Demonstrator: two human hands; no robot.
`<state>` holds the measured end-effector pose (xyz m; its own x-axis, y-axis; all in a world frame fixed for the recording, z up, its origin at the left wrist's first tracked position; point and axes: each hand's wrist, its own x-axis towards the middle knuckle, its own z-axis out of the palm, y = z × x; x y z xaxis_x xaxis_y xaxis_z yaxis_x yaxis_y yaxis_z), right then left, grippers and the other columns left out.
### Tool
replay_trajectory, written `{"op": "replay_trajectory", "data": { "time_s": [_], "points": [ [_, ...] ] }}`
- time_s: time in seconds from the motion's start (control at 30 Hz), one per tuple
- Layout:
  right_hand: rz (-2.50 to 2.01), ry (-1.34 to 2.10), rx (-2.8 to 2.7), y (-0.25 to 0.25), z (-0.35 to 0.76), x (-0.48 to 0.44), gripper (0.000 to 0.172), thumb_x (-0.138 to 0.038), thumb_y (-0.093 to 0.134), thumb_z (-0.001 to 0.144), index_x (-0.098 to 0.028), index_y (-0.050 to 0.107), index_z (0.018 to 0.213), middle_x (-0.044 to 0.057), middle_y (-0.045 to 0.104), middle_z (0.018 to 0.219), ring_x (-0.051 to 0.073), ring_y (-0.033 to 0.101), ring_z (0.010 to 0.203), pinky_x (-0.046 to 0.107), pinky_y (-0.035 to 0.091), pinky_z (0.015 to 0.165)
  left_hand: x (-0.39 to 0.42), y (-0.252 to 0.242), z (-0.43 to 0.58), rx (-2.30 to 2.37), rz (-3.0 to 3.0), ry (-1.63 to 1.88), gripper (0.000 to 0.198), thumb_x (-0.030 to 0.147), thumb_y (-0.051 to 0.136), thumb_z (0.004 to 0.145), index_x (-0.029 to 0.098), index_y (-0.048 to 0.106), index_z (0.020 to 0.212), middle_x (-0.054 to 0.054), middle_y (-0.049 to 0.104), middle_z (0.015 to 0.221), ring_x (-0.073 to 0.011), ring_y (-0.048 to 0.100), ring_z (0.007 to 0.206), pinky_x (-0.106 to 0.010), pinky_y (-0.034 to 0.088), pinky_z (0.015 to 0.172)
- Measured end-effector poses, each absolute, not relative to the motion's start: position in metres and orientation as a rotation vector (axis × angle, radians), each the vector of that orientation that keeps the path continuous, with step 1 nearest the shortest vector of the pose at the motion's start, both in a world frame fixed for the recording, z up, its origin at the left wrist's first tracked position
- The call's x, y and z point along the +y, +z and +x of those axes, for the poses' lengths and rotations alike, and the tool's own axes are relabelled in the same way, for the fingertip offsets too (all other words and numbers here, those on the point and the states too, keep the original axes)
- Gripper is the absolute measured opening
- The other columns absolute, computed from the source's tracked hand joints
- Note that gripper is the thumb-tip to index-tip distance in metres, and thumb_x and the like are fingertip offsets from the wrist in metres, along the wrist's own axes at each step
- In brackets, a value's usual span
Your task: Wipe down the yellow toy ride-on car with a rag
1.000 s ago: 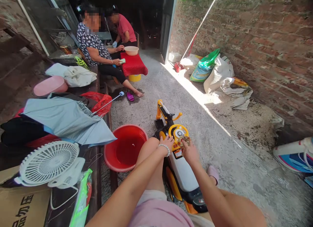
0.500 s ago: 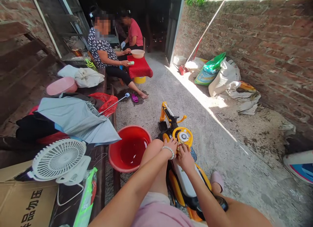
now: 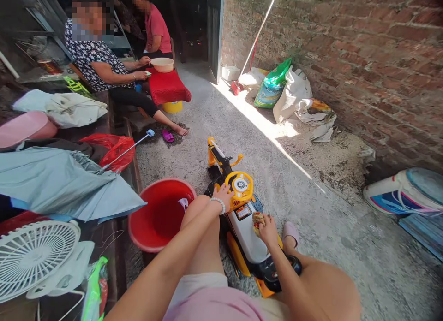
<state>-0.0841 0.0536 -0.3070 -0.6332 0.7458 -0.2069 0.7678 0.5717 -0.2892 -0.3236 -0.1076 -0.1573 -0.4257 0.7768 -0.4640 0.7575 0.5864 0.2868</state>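
A yellow, white and black ride-on toy digger (image 3: 251,235) stands on the concrete between my legs. My left hand (image 3: 222,197), with a pale bead bracelet at the wrist, lies at the left edge of the yellow steering wheel (image 3: 249,188), its fingers spread. Over the white body of the toy, my right hand (image 3: 268,229) grips a crumpled brown and red cloth (image 3: 257,223), fingers closed on it. The toy's digger arm (image 3: 218,154) points forward, beyond the wheel.
Left of my knee is a red bucket (image 3: 162,215), beside a bench with a blue-grey umbrella (image 3: 69,182) and a white fan (image 3: 38,256). Two people sit ahead by a red-covered table (image 3: 169,86). Sacks (image 3: 273,88) and a paint bucket (image 3: 404,192) line the brick wall.
My right hand has drawn back from the steering wheel toward me with the cloth. My left hand remains near the wheel. The view has turned to the right.
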Motion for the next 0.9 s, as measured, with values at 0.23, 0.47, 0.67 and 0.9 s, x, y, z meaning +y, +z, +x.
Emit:
{"op": "replay_trajectory", "data": {
  "time_s": [0.23,0.47,0.67,0.9],
  "points": [
    [1.104,-0.453,2.497,-0.31,-0.165,0.041,0.064,-0.023,0.046,0.096,-0.024,0.045,0.16,0.016,0.042,0.164,0.032,0.052,0.139,0.045,0.042,0.111,-0.106,-0.164,-0.32,2.202,1.245,-0.063,0.105,0.013,0.076,0.069,0.025,0.031,0.164,-0.013,0.005,0.177,-0.032,0.005,0.164,-0.055,0.021,0.13],
    [0.454,-0.369,2.669,-0.323,-0.129,0.003,0.059,-0.02,0.056,0.092,-0.036,0.056,0.15,0.007,0.04,0.167,0.032,0.045,0.139,0.049,0.039,0.111,-0.109,-0.152,-0.317,2.204,1.248,0.012,0.091,0.011,0.066,0.078,0.023,0.035,0.163,-0.012,0.008,0.177,-0.0326,0.006,0.163,-0.055,0.03,0.127],
    [0.627,-0.438,2.666,-0.327,-0.128,0.035,0.062,-0.02,0.057,0.089,-0.03,0.057,0.15,0.008,0.046,0.162,0.032,0.048,0.138,0.044,0.045,0.106,-0.111,-0.147,-0.315,2.21,1.26,0.06,0.079,0.012,0.057,0.086,0.019,0.037,0.162,-0.013,0.014,0.176,-0.0314,0.008,0.163,-0.051,0.031,0.128],
    [1.03,-0.526,2.46,-0.335,-0.174,0.09,0.063,-0.023,0.045,0.093,-0.022,0.05,0.156,0.016,0.053,0.155,0.027,0.064,0.121,0.038,0.05,0.099,-0.11,-0.161,-0.318,2.218,1.244,0.076,0.08,0.013,0.058,0.085,0.022,0.037,0.162,-0.009,0.015,0.177,-0.0298,0.006,0.164,-0.05,0.029,0.129]
  ]
}}
